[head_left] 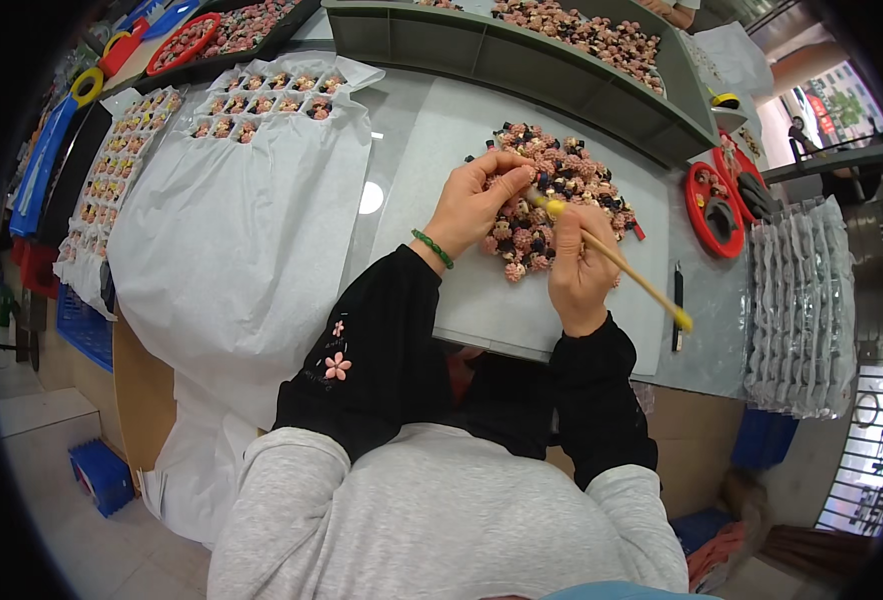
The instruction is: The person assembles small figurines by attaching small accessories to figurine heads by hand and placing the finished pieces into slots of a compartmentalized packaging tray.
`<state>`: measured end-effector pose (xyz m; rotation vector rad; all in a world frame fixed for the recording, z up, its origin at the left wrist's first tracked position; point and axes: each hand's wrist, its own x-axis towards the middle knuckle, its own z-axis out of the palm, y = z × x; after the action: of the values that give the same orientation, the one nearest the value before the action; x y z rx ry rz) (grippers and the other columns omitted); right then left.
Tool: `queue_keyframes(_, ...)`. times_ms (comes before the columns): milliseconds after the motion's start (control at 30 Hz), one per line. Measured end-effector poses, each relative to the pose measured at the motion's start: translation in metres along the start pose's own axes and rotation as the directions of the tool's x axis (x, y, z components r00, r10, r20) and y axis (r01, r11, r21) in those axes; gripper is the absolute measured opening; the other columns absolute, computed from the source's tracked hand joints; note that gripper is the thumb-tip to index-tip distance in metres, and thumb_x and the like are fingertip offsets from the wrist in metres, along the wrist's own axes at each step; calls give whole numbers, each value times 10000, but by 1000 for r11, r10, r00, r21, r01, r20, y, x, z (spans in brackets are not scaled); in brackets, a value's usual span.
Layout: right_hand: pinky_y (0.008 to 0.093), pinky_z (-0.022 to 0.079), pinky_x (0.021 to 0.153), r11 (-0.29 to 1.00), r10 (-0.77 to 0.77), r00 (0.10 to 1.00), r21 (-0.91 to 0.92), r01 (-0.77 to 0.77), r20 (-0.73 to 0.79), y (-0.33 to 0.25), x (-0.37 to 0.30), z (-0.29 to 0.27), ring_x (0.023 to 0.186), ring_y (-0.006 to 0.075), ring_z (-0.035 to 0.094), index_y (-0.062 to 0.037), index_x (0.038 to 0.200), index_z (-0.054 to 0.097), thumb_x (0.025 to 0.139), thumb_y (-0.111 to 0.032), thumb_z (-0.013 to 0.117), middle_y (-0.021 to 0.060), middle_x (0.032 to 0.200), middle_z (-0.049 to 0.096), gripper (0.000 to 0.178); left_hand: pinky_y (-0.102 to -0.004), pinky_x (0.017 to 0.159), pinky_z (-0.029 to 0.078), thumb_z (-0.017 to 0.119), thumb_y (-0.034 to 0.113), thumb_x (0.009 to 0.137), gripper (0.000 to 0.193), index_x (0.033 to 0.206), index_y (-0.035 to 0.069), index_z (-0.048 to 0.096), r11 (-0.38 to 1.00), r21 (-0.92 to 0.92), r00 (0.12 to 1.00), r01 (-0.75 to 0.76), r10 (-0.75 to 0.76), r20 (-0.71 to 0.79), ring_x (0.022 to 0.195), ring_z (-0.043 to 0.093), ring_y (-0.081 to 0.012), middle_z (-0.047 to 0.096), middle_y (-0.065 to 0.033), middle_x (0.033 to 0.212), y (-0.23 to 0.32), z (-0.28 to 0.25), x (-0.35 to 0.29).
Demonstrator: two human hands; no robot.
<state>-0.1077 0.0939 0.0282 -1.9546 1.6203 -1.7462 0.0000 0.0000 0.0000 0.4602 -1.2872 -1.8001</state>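
Observation:
My left hand [469,203], with a green bead bracelet at the wrist, is closed in a pinch around a small pink figure that its fingers mostly hide. My right hand [582,268] grips a thin wooden stick brush [634,272] with yellow wrapping near both ends. The brush's upper tip points at the left fingertips and looks close to touching them. Beneath both hands lies a pile of small pink, black and cream figures [590,180], heaped on a white sheet [440,140] on the table.
A big grey-green bin [522,65] of similar figures stands behind the pile. At left, a cell tray [272,105] holds figures in rows, partly under white paper [232,220]. Red oval dishes [714,210] and stacked wrapped trays [797,310] sit at right, by a black pen-like tool [678,310].

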Motion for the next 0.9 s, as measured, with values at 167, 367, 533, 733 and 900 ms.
queue_keyframes(167, 216, 343, 487, 999, 34, 997, 12, -35, 66, -5, 2, -1, 551, 90, 429, 19, 850, 564, 884, -106, 501, 37, 696, 499, 145, -171, 556, 392, 549, 159, 869, 210, 1029, 26, 575, 1000, 20, 1000, 24, -23, -21, 644, 471, -31, 545, 22, 762, 5, -5, -3)
queue_keyframes(367, 240, 405, 581, 969, -154, 986, -203, 140, -57, 9, 0, -41, 656, 148, 503, 21, 876, 556, 847, -93, 568, 82, 797, 542, 119, -152, 521, 368, 526, 176, 883, 216, 1039, 34, 573, 997, -62, 999, 36, -36, 1, 635, 470, -25, 535, 31, 739, 5, -1, -4)
queue_keyframes(533, 304, 446, 663, 848, -74, 997, -527, 62, -1, 49, -14, -111, 749, 261, 550, -2, 927, 572, 791, 6, 570, 125, 870, 552, 136, -146, 518, 349, 522, 163, 879, 237, 1084, 50, 555, 999, 26, 999, 45, -45, 20, 666, 475, -21, 524, 36, 762, 9, 2, -2)
queue_keyframes(733, 365, 435, 745, 636, 106, 954, -756, 153, 282, 93, -22, -167, 901, 310, 519, -47, 1017, 574, 678, 81, 545, 129, 958, 538, 363, -156, 523, 336, 500, 141, 886, 239, 1102, 47, 537, 989, 31, 988, 145, -146, 42, 690, 468, -43, 499, 31, 762, 15, 8, 0)
queue_keyframes(900, 381, 429, 758, 544, 219, 915, -821, 174, 339, 74, -13, -164, 905, 312, 509, -51, 1077, 548, 665, 92, 536, 132, 952, 541, 437, -153, 515, 333, 497, 108, 881, 223, 1082, 27, 548, 991, -73, 992, 113, -109, 59, 629, 453, -36, 514, 28, 784, 8, 6, -4)
